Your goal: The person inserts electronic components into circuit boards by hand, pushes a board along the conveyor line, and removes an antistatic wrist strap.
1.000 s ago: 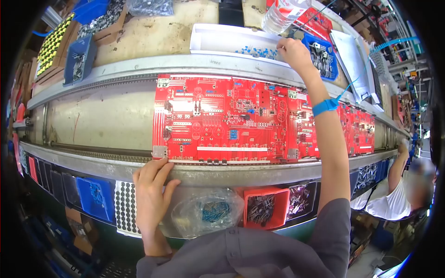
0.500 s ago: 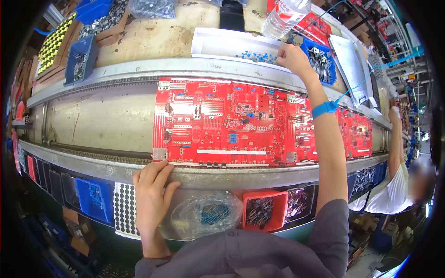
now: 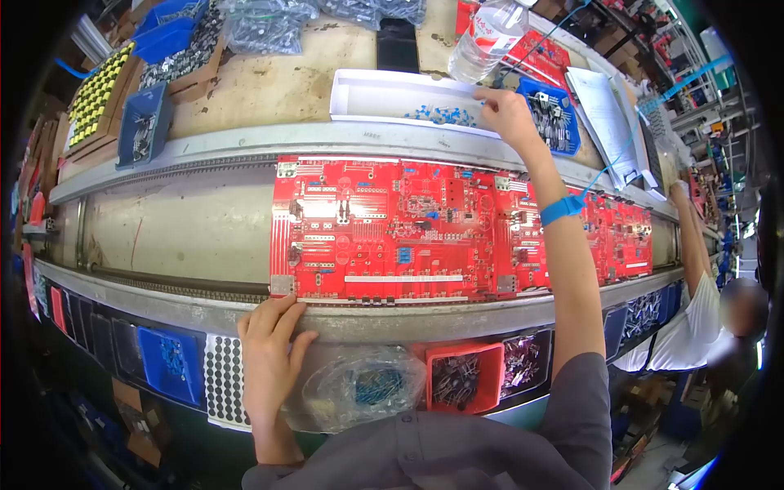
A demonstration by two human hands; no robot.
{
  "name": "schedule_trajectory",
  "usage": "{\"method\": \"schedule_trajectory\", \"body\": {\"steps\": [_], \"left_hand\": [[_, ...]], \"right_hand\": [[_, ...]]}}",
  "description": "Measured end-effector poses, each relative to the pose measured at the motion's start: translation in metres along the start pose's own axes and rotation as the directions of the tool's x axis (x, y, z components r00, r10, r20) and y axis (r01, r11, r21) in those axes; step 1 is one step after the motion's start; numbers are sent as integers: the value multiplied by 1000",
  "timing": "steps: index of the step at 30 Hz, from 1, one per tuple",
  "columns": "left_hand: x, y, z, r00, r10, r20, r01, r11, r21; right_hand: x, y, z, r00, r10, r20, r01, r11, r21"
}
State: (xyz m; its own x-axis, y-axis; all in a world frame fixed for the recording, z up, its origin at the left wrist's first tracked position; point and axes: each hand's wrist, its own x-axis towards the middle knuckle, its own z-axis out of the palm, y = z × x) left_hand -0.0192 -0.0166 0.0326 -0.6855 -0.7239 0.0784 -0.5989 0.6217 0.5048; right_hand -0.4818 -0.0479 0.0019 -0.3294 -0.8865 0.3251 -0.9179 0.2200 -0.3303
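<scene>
My left hand (image 3: 273,347) lies on the near metal rail (image 3: 392,318), fingers stretched out and thumb apart, its fingertips at the near left corner of a red circuit board (image 3: 376,237). Over the right end of a long white box (image 3: 371,94), my right hand (image 3: 508,114) is closed with the fingers curled toward the thumb. Whatever may be between those fingertips is too small to make out. Small blue components (image 3: 445,114) lie in the box, left of this hand. A blue strap (image 3: 563,209) is around my right wrist.
Behind the box stand a plastic bottle (image 3: 490,37) and a blue bin (image 3: 563,135) of metal-legged parts. Along the near side sit a red bin (image 3: 498,380), a clear bag (image 3: 327,392) and a blue bin (image 3: 192,380). Another person's arm (image 3: 692,233) reaches in at right.
The whole view has shifted, so the bench appears lower. My right hand has moved slightly up from the blue components, toward the box's back edge. The left hand stays at the rail.
</scene>
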Motion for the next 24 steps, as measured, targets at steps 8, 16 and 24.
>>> {"method": "schedule_trajectory", "body": {"steps": [8,16,24], "left_hand": [[-1,-2,-1,1000,-10,15,10,1000,10],[-1,-3,0,1000,-3,15,3,1000,7],[0,-3,0,1000,-4,15,3,1000,11]], "right_hand": [[-35,-57,-36,998,-56,-36,61,985,164],[-96,-111,-29,984,-109,141,50,928,369],[-109,-109,-13,941,74,329,-247,817,522]]}}
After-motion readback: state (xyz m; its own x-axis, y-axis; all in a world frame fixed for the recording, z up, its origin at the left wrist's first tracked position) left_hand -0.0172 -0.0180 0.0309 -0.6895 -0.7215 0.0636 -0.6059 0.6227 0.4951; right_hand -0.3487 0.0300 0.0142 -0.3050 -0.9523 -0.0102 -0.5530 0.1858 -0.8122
